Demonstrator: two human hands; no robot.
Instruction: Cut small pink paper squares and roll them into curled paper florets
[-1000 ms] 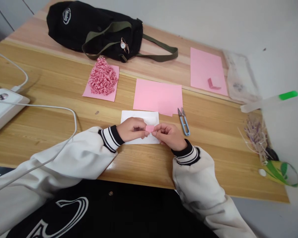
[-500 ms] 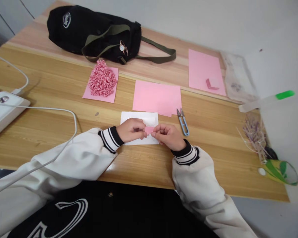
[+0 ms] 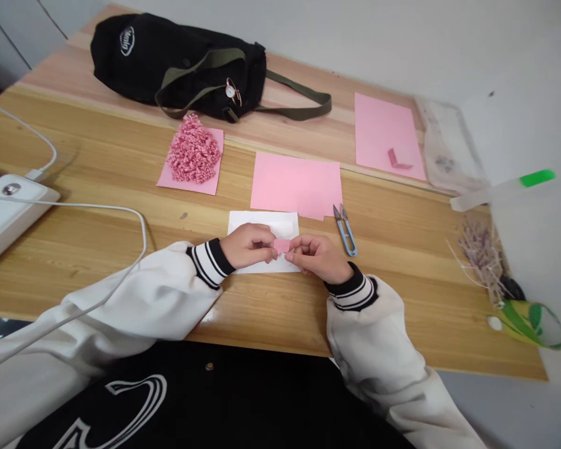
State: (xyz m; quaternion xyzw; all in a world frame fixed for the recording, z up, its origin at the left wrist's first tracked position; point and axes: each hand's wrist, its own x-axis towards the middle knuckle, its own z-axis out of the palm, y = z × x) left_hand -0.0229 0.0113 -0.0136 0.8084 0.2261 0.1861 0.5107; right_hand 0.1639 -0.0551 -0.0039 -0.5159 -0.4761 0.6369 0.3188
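I have one head-worn view, facing forward and down across the table (image 3: 271, 312). The hands (image 3: 247, 246) appear mid-frame, near.

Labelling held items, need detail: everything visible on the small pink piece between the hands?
The small pink piece looks like paper: plain pink, roughly rectangular, wider than tall in view, with no print visible. The left hand holds its left end and the right hand its right end, both in the fingers, which cover parts of its edges. In view it lies over the white sheet; any gap between them can't be judged. Too small to tell whether it is folded or layered.
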